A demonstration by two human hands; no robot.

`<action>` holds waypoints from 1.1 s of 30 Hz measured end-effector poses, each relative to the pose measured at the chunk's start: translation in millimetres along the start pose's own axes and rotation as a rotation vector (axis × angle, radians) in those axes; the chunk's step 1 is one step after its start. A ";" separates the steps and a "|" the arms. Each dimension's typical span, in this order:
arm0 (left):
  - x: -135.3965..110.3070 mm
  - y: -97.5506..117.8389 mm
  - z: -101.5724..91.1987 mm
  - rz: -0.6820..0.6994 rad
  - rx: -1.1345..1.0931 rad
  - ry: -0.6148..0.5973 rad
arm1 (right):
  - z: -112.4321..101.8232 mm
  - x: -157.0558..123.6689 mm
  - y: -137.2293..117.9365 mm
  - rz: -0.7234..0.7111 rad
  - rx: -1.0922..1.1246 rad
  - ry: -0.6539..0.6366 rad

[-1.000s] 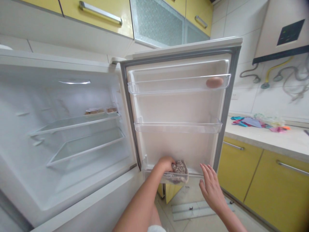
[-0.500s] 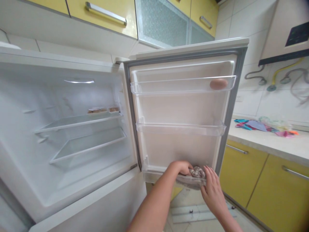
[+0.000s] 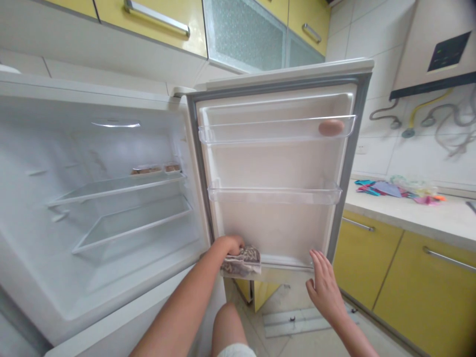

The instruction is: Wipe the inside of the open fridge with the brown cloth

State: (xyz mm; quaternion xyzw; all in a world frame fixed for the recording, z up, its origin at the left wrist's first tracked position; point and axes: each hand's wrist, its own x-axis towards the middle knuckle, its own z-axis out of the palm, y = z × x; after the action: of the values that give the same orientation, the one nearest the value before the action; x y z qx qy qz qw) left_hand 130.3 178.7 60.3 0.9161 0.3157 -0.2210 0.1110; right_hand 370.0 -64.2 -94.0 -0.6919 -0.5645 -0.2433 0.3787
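My left hand (image 3: 234,244) is closed on a patterned grey-brown cloth (image 3: 245,261) at the left end of the lowest door bin (image 3: 286,270). Part of the cloth drapes over the bin's clear front. At the bin's right end is my right hand (image 3: 325,280), its fingers stretched out and the thumb apart. Whether it touches the bin I cannot tell. Both belong to the wide-open fridge door (image 3: 275,168).
An egg (image 3: 330,128) lies in the top door bin. Glass shelves (image 3: 122,188) fill the fridge at left, with food packs (image 3: 147,170) on the upper one. Colourful cloths (image 3: 383,188) lie on the right counter. A flat panel (image 3: 301,322) rests on the floor.
My left hand has moved left along the lowest bin with the cloth, away from my right hand. The right hand stays near the bin's right end. My knee has come into view.
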 end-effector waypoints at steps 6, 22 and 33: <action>21.0 44.4 18.7 0.063 -0.096 0.227 | 4.5 -0.7 -2.3 0.038 0.077 0.037; 66.6 138.8 24.0 0.386 -0.964 0.577 | 3.7 7.8 -2.4 0.272 0.448 0.046; -33.8 174.8 22.4 0.628 -2.031 0.575 | -36.8 22.7 -61.8 0.604 0.701 0.362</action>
State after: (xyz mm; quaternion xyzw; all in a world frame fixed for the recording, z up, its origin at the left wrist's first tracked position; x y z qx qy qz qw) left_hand 208.8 17.5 67.9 0.4552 0.1175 0.4009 0.7863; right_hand 319.2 -75.3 -39.3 -0.6022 -0.3117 -0.0343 0.7342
